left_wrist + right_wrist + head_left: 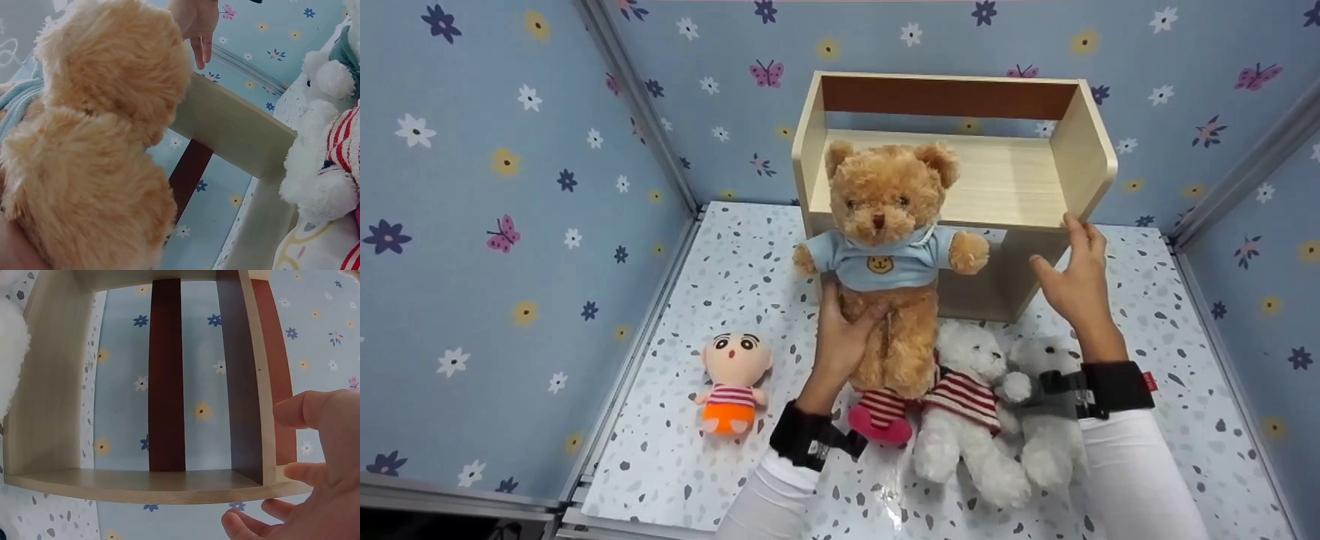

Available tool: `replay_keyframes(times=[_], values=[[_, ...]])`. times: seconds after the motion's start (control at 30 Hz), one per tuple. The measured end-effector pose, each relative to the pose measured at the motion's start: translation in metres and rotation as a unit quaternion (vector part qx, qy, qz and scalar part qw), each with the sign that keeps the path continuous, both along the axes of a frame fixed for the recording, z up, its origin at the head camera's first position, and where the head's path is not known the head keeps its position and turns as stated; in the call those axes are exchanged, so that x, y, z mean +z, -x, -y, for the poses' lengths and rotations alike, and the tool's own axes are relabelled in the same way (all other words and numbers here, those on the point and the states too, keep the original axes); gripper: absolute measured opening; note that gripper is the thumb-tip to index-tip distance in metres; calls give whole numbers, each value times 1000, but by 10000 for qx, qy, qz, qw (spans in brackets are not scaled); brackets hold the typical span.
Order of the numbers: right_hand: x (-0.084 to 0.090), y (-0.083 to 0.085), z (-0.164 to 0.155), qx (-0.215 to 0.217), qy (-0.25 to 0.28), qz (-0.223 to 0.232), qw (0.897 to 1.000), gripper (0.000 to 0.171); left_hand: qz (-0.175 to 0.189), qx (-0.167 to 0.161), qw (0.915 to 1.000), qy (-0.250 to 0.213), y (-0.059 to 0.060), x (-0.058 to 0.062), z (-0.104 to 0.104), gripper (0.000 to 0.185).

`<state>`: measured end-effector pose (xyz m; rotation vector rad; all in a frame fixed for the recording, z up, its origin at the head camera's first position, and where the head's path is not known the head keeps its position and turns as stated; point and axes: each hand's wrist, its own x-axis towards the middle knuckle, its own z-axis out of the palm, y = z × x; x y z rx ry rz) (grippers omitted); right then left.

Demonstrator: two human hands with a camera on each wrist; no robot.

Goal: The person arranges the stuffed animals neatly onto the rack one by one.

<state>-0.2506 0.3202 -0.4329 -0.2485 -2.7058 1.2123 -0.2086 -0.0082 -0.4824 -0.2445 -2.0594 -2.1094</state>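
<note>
Fingers of the left hand [840, 341] curl round the belly of the tan plush bear in a pale blue shirt [887, 255], holding it upright before the light wooden shelf unit [1020, 180]. The right hand [1076, 281] (fingers straight) steadies the shelf's front corner.

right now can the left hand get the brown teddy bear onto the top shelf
Probably yes: the left hand grips the brown teddy bear right in front of the shelf, whose top level looks bare. The right hand only touches the shelf's side.
</note>
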Motion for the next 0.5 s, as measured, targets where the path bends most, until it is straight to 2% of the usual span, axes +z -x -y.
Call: replay_keyframes(times=[0.1,0.2,0.33,0.5], values=[[-3,4,-1,36,-43,150,9999,82,-87,11,10000,28,3,2,-1,78],[-6,7,-2,62,-130,214,9997,85,44,37,10000,52,6,6,-3,76],[-10,7,-5,152,-196,101,9996,85,226,-47,9997,-4,11,11,-6,73],[-13,5,-6,291,-162,-35,9994,86,178,-85,9998,46,20,18,-9,73]])
